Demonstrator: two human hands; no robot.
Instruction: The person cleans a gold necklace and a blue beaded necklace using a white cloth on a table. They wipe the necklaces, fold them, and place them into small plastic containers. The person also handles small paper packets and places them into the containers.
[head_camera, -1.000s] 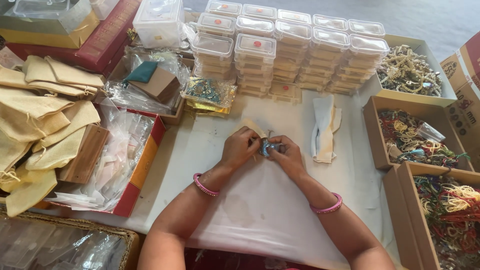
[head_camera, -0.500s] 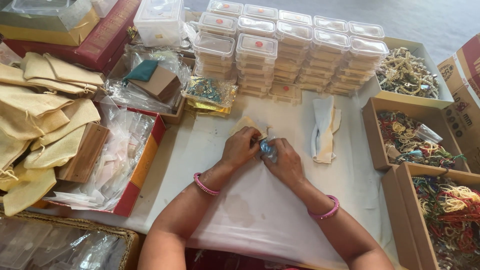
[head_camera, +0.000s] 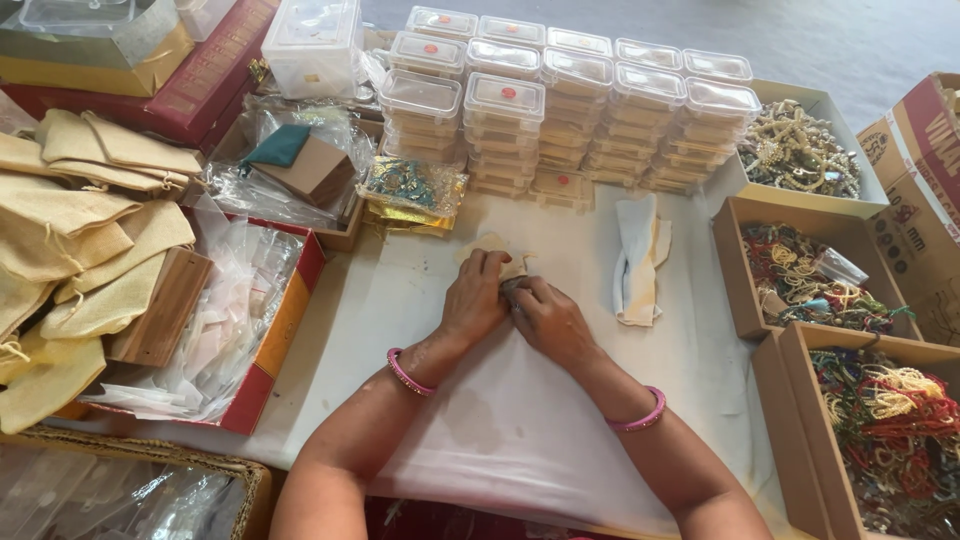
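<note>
My left hand (head_camera: 474, 303) and my right hand (head_camera: 547, 319) meet at the middle of the white cloth (head_camera: 520, 420). Both press together on a small cream pouch (head_camera: 496, 248), whose flap shows just beyond the fingers. The small shiny blue packet seen earlier is now hidden between my fingers. Each wrist wears a pink bangle.
Stacks of clear plastic boxes (head_camera: 560, 110) stand at the back. A folded white cloth (head_camera: 634, 258) lies to the right. Cardboard boxes of beaded threads (head_camera: 810, 280) sit at the right edge. Beige pouches (head_camera: 80, 230) and a red tray of clear bags (head_camera: 230, 320) fill the left.
My hands have closed tighter together and slid slightly left. The blue packet that showed between them is now covered.
</note>
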